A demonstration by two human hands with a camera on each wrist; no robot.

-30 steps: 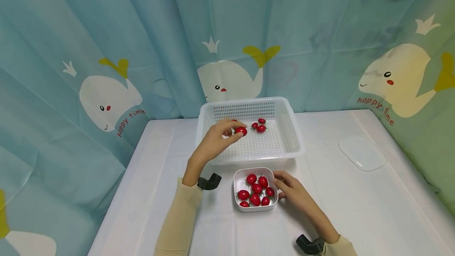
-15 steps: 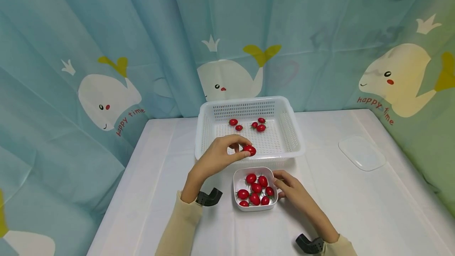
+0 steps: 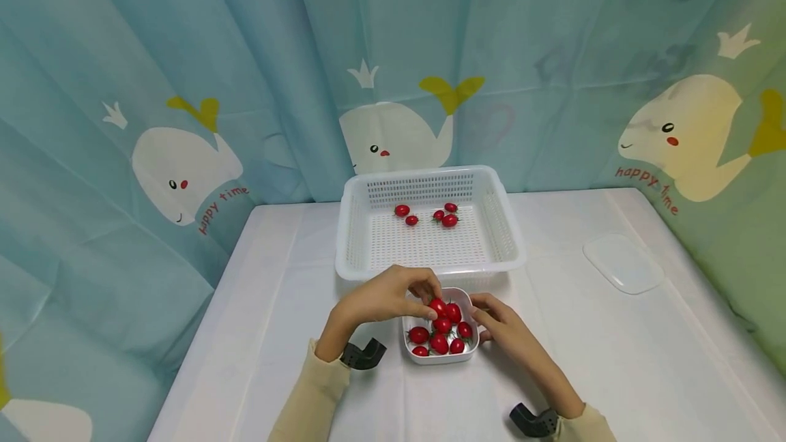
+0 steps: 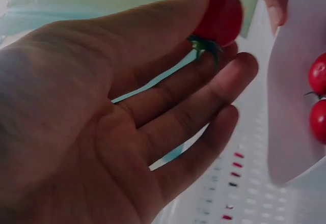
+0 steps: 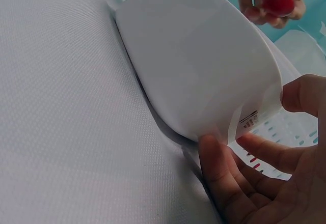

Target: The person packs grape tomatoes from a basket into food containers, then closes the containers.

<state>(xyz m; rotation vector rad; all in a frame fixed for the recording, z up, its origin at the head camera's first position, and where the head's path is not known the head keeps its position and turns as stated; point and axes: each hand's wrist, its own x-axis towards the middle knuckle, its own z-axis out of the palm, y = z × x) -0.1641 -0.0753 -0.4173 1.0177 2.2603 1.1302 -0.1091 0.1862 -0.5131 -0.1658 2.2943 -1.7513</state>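
My left hand (image 3: 388, 296) pinches a cherry tomato (image 4: 223, 14) between thumb and fingertips, its green stem pointing down toward the palm in the left wrist view. In the head view this hand is over the far left part of a small white box (image 3: 441, 361), which bears several red cherry tomatoes (image 3: 439, 344). At the right wall of that box, my right hand (image 3: 505, 327) grips it with the thumb near the rim and fingers against the outside. The right wrist view shows the box's smooth outer wall (image 5: 196, 56) and those fingertips on its corner.
A white perforated basket (image 3: 512, 237) stands behind the box, with several cherry tomatoes (image 3: 450, 221) on its floor. A clear flat lid (image 3: 623, 263) lies on the white tablecloth (image 3: 571, 346) to the right. A blue whale-print curtain (image 3: 528, 74) hangs at the back.
The left hand has carried its cherry tomato from inside the basket toward me to the small box. The right hand has stayed at the box's side.
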